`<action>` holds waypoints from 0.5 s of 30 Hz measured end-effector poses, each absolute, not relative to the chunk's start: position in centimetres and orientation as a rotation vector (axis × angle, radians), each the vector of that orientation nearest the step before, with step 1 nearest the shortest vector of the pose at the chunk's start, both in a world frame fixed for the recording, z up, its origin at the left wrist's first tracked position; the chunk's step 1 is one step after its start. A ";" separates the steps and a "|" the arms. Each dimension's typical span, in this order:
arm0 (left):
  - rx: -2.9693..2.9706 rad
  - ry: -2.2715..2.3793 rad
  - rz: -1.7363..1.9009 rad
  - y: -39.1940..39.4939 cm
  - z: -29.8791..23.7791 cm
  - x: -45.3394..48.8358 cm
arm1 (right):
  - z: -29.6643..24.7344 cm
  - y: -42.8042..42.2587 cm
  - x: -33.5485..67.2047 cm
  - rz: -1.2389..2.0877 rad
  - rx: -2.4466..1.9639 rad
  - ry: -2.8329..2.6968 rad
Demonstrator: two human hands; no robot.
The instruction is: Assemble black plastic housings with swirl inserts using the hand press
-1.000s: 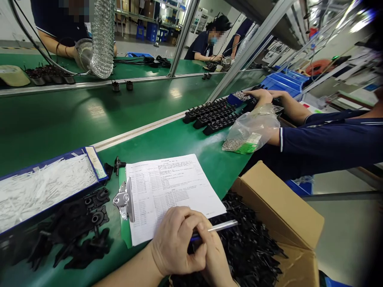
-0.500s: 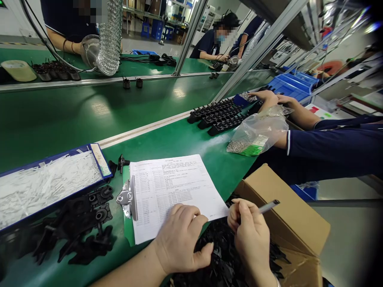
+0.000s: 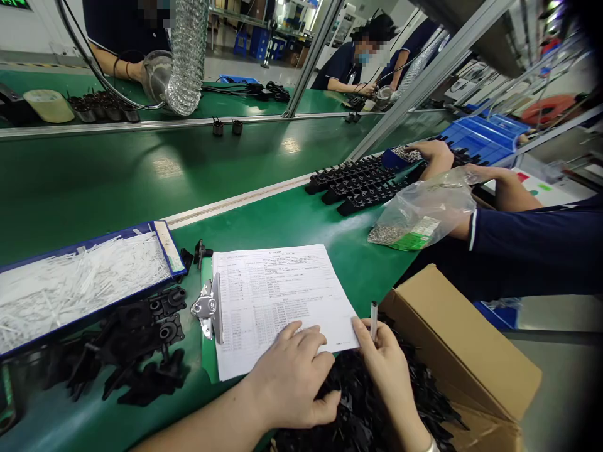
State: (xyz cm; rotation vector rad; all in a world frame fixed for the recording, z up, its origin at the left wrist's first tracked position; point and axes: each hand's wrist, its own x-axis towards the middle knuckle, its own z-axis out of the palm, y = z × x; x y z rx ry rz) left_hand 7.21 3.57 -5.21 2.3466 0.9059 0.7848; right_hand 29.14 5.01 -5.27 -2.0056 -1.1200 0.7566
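Note:
My left hand lies flat on the lower edge of a printed sheet held on a green clipboard with a metal clip; its fingers are spread and hold nothing. My right hand is closed on a silver pen, which points upright by the sheet's lower right corner. Both hands hover over black plastic parts that fill an open cardboard box.
A blue tray of white strips and loose black parts lie at the left. A co-worker's hands work at rows of black parts beside a plastic bag. Behind runs a green conveyor belt, with other people beyond it.
My right hand has drawn away from my left and swung the pen from lying sideways to upright. My left hand has opened and settled flat on the paper's edge.

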 end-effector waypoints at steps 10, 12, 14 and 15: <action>2.378 0.859 0.735 3.8 -5.0 7.1 | -5.2 4.6 28.5 1.198 -1.700 -0.542; 2.385 0.848 0.735 3.8 -5.0 7.1 | -5.0 4.6 28.4 1.193 -1.703 -0.495; 2.387 0.846 0.732 3.8 -5.0 7.1 | -4.9 4.6 28.4 1.179 -1.717 -0.471; 2.386 0.849 0.730 3.7 -5.0 7.1 | -4.9 4.7 28.4 1.175 -1.719 -0.467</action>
